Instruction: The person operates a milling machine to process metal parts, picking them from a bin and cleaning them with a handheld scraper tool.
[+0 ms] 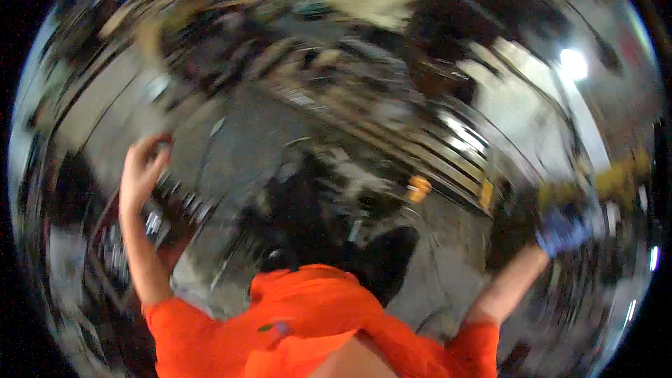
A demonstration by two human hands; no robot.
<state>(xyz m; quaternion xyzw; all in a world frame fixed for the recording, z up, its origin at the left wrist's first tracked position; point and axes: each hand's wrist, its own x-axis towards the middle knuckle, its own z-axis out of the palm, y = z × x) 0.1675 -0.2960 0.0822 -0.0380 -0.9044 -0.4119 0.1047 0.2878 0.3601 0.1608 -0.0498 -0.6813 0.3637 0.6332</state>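
My bare left hand [143, 171] is raised at the left, its fingers and thumb curled toward each other. At the fingertips is a small dark reddish thing [164, 141], too blurred to name. Far to the right, my right hand [562, 231] wears a blue glove and is stretched out beside a yellow horizontal beam [616, 176]. A greyish upright shape [591, 192] stands right by its fingers; motion smear hides whether the hand grips it.
Wooden slats like a pallet [364, 129] run across the middle, with cluttered items behind. A small orange object [418, 187] lies near their front. Metal pieces [185, 203] sit beside my left forearm. A large pale panel [525, 101] stands at the right, and thin cables [435, 238] cross the grey floor.
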